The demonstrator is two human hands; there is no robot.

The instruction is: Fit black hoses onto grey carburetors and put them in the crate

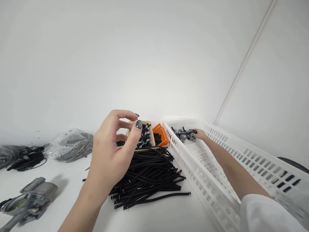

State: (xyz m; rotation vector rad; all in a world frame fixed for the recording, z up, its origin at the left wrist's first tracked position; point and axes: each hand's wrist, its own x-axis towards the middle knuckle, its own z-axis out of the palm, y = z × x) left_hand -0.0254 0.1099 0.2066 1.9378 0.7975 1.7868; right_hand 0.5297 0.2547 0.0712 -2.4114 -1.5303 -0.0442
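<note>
My left hand (pixel 113 145) is raised over a bundle of black rubber hoses (pixel 149 177). Its fingers are curved and apart, with nothing visible between them. Behind it, partly covered by the fingers, stands a cream tray (pixel 153 137) of small metal clamps (pixel 145 138). My right hand (pixel 200 133) reaches into the far end of a long white plastic basket (pixel 188 161). Its fingers close on a grey metal carburetor (pixel 191 133) with black hose pieces; the fingertips are partly hidden. Another such carburetor (pixel 180 134) lies beside it in the basket.
An orange basket (pixel 164 135) with short black pieces stands between the cream tray and the white basket. At left are a carburetor (pixel 31 203) on the white table (pixel 72 187), a clear bag (pixel 72 145) of grey parts and black cables (pixel 30 158). A white wall rises behind.
</note>
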